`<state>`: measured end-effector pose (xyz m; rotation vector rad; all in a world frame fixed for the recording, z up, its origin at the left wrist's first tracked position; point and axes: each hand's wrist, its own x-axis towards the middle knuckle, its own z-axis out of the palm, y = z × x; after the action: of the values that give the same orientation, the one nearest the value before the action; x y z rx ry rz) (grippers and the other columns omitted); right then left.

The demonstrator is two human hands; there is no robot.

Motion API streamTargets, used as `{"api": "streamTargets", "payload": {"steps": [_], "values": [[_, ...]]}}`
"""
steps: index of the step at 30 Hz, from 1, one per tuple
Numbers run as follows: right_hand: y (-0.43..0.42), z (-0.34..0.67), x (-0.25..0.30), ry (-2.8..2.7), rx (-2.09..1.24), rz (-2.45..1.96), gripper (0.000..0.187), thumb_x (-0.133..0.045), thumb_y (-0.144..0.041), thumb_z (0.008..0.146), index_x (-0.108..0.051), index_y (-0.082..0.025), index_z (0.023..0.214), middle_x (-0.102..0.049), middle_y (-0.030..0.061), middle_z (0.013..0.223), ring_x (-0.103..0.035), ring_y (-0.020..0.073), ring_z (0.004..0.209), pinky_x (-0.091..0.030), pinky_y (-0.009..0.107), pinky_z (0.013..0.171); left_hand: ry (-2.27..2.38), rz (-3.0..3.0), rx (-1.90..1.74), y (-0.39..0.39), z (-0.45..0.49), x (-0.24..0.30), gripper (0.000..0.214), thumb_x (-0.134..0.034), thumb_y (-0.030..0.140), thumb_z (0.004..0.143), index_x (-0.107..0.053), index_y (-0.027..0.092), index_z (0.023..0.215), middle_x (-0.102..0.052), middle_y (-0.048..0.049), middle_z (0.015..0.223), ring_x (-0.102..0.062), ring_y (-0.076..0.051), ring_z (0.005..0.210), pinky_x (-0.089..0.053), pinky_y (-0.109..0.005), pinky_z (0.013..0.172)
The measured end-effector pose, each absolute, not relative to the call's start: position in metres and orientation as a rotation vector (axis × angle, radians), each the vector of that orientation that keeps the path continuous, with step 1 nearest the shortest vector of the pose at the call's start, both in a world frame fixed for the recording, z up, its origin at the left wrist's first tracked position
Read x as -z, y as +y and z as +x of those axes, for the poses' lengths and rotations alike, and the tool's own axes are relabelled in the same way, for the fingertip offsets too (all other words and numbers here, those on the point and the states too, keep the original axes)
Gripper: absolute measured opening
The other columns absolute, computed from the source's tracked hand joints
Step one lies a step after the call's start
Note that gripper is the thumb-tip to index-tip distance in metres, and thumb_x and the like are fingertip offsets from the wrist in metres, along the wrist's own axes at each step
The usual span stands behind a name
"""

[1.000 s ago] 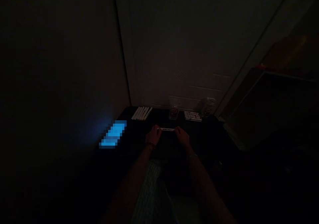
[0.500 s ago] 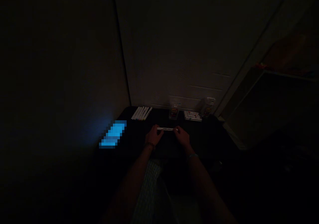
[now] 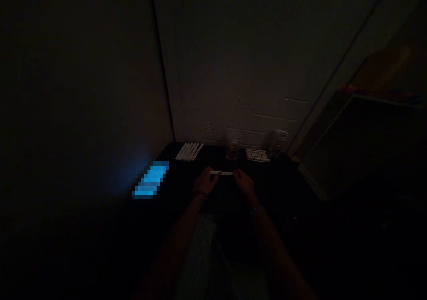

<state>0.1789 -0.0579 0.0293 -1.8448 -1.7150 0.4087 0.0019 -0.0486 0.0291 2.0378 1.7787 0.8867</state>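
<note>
The left hand (image 3: 204, 184) is more spread than a second ago: its thumb (image 3: 214, 178) now reaches farther right, just below the marker (image 3: 223, 173), where it was tucked in close to the fingers. That opens to view more of the marker's white left part, which the hand hid then. At the other end, the right hand (image 3: 244, 184) covers the tip that showed half a second ago, its fingers farther in along the barrel. The wall (image 3: 213, 68) looks slightly lighter than in that last view.
</note>
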Motion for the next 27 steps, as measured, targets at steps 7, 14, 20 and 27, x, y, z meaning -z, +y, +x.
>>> {"api": "streamTargets", "payload": {"steps": [7,14,20,27], "values": [[-0.0551,0.1803,-0.0242,-1.738,-0.391,-1.807,0.033,-0.024,-0.042,0.084,-0.053,-0.028,0.091,-0.057,-0.0049,0.084,-0.05,0.0103,0.076,-0.033,0.02,0.067,1.776,2.043,-0.855,-0.0485,0.0003,-0.0291,0.018,-0.041,0.032,0.078,-0.043,0.024,0.094,-0.05,0.0011,0.099,-0.05,-0.01,0.081,-0.035,-0.021,0.065],[-0.0588,0.179,-0.0295,-1.735,-0.414,-1.809,0.033,-0.029,-0.048,0.081,-0.053,-0.028,0.09,-0.057,-0.0053,0.083,-0.05,0.0103,0.075,-0.034,0.019,0.065,1.769,2.039,-0.897,-0.0509,0.0022,-0.0309,0.024,-0.044,0.04,0.074,-0.044,0.025,0.093,-0.051,0.002,0.097,-0.05,-0.01,0.081,-0.035,-0.021,0.066],[-0.0588,0.1792,-0.03,-1.724,-0.417,-1.814,0.032,-0.026,-0.044,0.082,-0.053,-0.028,0.091,-0.056,-0.0058,0.085,-0.05,0.01,0.077,-0.034,0.02,0.067,1.799,1.999,-0.863,-0.0537,0.0032,-0.0346,0.026,-0.045,0.042,0.073,-0.045,0.025,0.093,-0.052,0.0022,0.093,-0.05,-0.01,0.079,-0.035,-0.021,0.065],[-0.0555,0.18,-0.0288,-1.736,-0.41,-1.83,0.032,-0.022,-0.04,0.085,-0.051,-0.028,0.091,-0.056,-0.0046,0.088,-0.05,0.0104,0.08,-0.034,0.02,0.069,1.801,2.021,-0.877,-0.0525,0.0033,-0.0329,0.028,-0.042,0.045,0.074,-0.045,0.024,0.093,-0.053,0.0021,0.093,-0.051,-0.009,0.078,-0.034,-0.02,0.062]]}}
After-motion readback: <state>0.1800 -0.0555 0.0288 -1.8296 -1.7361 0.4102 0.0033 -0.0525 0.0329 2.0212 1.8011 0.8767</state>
